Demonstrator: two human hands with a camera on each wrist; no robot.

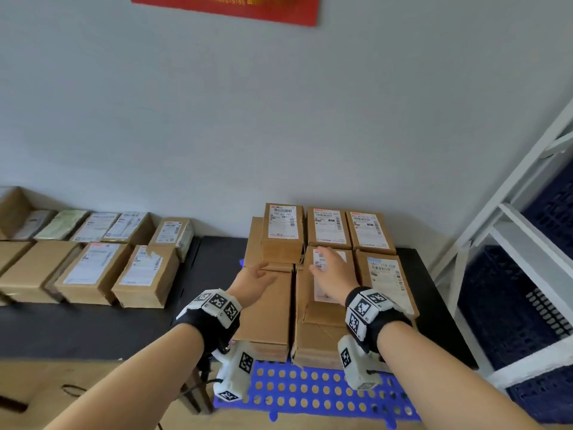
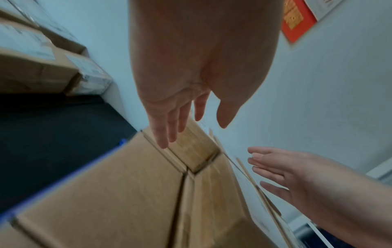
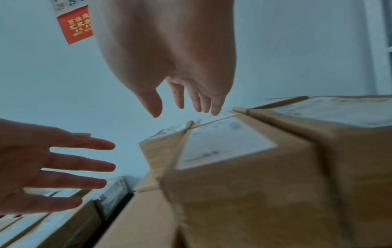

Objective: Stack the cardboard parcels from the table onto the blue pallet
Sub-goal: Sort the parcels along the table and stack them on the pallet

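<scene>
Several cardboard parcels (image 1: 328, 305) stand stacked on the blue pallet (image 1: 310, 389), whose perforated front strip shows below them. More labelled parcels (image 1: 93, 268) lie on the dark table (image 1: 77, 327) at the left. My left hand (image 1: 257, 276) hovers with straight fingers over the plain front-left parcel (image 1: 266, 308), holding nothing. My right hand (image 1: 331, 268) hovers flat over a labelled parcel in the stack's middle, fingers spread and empty. The wrist views show the left hand (image 2: 186, 117) and the right hand (image 3: 186, 102) both above the parcel tops, not touching them.
A white metal shelf frame (image 1: 508, 218) with dark blue crates (image 1: 508, 305) stands at the right of the pallet. A grey wall runs behind, with a red poster (image 1: 226, 6) on it. A cardboard box (image 1: 62, 392) sits at the bottom left.
</scene>
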